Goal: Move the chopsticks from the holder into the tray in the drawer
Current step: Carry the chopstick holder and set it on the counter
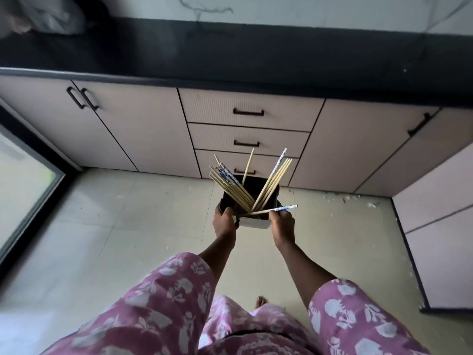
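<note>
Holder (256,223), chopsticks (231,187) fanned inside: held before the closed drawer stack (247,131), left hand (225,222) and right hand (281,225) each curled round a side. Best kept level; one of them overhangs the rim and looks liable to slip.

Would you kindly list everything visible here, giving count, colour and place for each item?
black-and-white square holder: one, black inside and white outside, mid-frame between the hands.
pale wooden chopsticks: over ten, some blue-and-white patterned, fanned out of the holder.
shut drawers: three, beige with black handles, stacked under the countertop.
cabinet doors: several, beige, beside the drawers.
black countertop: one, black, across the top.
tiled floor: one, pale, below, with white specks at right.
glass pane: one, black-framed, far left.
left hand: one, grips the holder's left side.
right hand: one, grips the holder's right side.
floral sleeves: two, pink, bottom edge.
</note>
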Tool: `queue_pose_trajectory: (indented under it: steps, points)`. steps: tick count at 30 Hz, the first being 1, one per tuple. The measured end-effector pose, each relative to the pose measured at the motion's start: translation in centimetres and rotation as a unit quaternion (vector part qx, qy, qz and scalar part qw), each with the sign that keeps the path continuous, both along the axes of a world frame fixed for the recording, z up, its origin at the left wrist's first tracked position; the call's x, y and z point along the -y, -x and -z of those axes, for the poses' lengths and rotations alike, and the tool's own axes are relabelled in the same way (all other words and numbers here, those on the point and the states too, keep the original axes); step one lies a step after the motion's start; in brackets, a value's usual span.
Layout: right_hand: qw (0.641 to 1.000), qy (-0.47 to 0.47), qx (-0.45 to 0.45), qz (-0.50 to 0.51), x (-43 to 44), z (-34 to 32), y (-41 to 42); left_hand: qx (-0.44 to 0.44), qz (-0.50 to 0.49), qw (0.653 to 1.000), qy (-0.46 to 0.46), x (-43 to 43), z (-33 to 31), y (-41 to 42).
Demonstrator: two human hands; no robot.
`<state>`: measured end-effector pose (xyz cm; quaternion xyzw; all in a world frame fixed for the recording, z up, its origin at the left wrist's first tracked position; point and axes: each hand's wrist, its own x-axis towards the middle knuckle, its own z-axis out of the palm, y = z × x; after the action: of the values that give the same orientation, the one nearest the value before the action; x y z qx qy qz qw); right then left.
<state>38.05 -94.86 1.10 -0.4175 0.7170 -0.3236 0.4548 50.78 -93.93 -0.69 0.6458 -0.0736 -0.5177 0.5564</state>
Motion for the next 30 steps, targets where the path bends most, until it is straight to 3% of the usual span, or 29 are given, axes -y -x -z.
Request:
queue_pose_trajectory:
  steps: [10, 23, 30]
  points:
    - [0.995, 0.092, 0.008, -0.035, 16.2, -6.4, 0.9, 0.022, -0.054, 0.995, 0.083, 16.5, -6.8, 1.5]
    - [0.992, 0.121, 0.038, 0.003, 36.1, -12.9, -4.2, 0.023, 0.034, 0.988, 0.151, 36.3, -12.7, -4.4]
    - [0.988, 0.142, 0.055, 0.024, 45.0, -14.7, -7.0, 0.061, 0.052, 0.989, 0.124, 46.0, -14.4, -7.6]
